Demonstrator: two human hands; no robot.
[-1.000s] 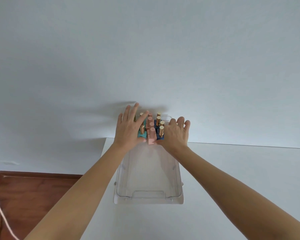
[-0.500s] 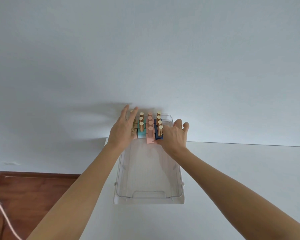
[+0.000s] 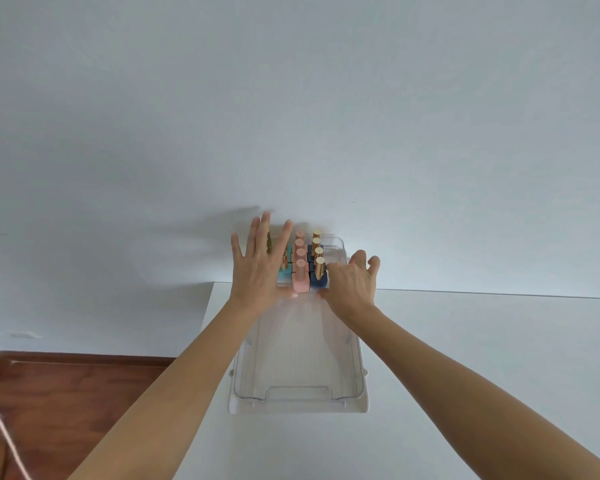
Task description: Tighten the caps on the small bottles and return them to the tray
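Observation:
A clear plastic tray lies on the white table. At its far end stand several small square bottles in rows: teal ones on the left, pink ones with pink caps in the middle, dark blue ones with gold caps on the right. My left hand is spread flat with fingers apart, covering most of the teal row. My right hand is beside the blue row, fingers loosely curled, thumb near the front blue bottle. Neither hand visibly holds a bottle.
A white wall rises directly behind the tray. The white table stretches to the right; its left edge runs just left of the tray. Below on the left lies a brown wooden floor with a thin cable.
My left hand has shifted right over the teal bottles and its fingers have spread. My right hand has drawn slightly away to the right of the blue row.

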